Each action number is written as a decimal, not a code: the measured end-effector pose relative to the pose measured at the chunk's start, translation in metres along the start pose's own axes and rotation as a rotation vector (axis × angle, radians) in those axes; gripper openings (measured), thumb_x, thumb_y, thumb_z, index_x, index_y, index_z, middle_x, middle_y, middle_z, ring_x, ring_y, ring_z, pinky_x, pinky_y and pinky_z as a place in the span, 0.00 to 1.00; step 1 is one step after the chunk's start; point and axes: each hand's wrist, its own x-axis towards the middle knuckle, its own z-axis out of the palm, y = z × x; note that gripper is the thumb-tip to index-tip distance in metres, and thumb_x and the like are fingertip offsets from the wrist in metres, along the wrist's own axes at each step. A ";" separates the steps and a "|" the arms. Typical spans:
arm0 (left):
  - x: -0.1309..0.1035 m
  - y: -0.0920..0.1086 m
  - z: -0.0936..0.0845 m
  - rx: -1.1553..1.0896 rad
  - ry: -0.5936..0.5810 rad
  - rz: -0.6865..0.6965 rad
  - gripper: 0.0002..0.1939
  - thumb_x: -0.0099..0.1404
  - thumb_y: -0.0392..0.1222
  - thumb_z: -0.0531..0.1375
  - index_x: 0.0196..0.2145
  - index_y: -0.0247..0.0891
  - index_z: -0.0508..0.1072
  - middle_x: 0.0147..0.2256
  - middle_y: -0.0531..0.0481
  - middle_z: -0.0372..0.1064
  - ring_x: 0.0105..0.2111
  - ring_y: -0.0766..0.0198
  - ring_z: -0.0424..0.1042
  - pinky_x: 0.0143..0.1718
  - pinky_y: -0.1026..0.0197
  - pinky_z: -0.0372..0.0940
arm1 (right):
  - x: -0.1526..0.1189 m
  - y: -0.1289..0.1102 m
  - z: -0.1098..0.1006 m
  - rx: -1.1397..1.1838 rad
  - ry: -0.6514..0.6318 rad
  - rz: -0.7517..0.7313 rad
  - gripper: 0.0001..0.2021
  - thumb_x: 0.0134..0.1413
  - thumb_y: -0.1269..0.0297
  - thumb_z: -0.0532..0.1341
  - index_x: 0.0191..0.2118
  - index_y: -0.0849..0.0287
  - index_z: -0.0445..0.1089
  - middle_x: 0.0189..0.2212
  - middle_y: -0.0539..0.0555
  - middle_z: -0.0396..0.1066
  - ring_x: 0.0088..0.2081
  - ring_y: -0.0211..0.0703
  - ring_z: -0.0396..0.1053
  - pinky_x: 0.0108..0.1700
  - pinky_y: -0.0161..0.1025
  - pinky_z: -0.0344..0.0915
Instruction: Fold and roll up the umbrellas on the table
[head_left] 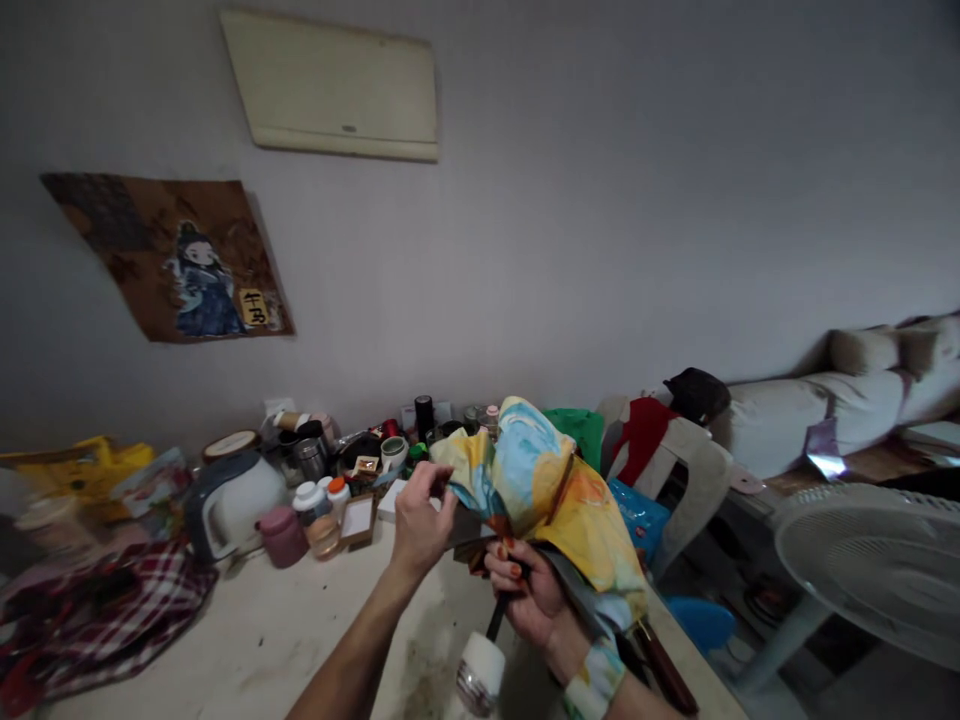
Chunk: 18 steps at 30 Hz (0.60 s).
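Observation:
A folding umbrella [566, 480] with a yellow, orange and light blue canopy is partly bunched up above the table. My right hand [529, 590] is wrapped round its dark shaft below the cloth, and the white handle [481, 672] hangs down beneath. At the umbrella's left side, my left hand [424, 515] pinches the edge of the loose cloth between thumb and fingers. A patterned strap or cloth lies across my right wrist.
On the white table [277, 640] stand a kettle [240, 500], a pink cup [281, 535], several bottles and a small box [358, 520]. A checked cloth [127, 610] lies at left. A chair [686, 480] and a fan [877, 560] are at right.

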 end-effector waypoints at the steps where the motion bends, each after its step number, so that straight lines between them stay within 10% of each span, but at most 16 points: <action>1: -0.001 0.000 -0.004 -0.017 -0.055 -0.005 0.07 0.58 0.33 0.55 0.35 0.38 0.70 0.31 0.50 0.68 0.31 0.63 0.69 0.33 0.62 0.64 | 0.001 -0.002 0.000 0.011 0.004 -0.008 0.11 0.42 0.73 0.71 0.27 0.68 0.66 0.22 0.44 0.52 0.21 0.22 0.48 0.19 0.18 0.49; 11: -0.004 -0.023 -0.026 -0.106 0.076 -0.212 0.16 0.59 0.37 0.57 0.47 0.36 0.69 0.40 0.44 0.69 0.37 0.60 0.71 0.39 0.60 0.67 | -0.002 -0.022 -0.008 -0.011 -0.032 0.035 0.11 0.43 0.71 0.71 0.26 0.69 0.68 0.19 0.42 0.50 0.18 0.21 0.43 0.17 0.16 0.46; 16: 0.013 -0.009 -0.043 0.119 -0.166 0.151 0.37 0.54 0.47 0.67 0.59 0.38 0.62 0.61 0.35 0.56 0.61 0.45 0.54 0.60 0.41 0.52 | -0.007 -0.028 -0.012 -0.094 -0.047 0.141 0.12 0.39 0.69 0.71 0.21 0.67 0.66 0.15 0.41 0.48 0.17 0.22 0.35 0.15 0.17 0.41; 18: 0.017 0.003 -0.048 0.194 -0.291 0.303 0.27 0.55 0.46 0.68 0.52 0.40 0.70 0.59 0.37 0.60 0.61 0.44 0.55 0.61 0.39 0.50 | -0.008 -0.026 -0.012 -0.134 -0.039 0.151 0.10 0.37 0.69 0.70 0.23 0.66 0.68 0.16 0.41 0.49 0.17 0.22 0.32 0.15 0.18 0.40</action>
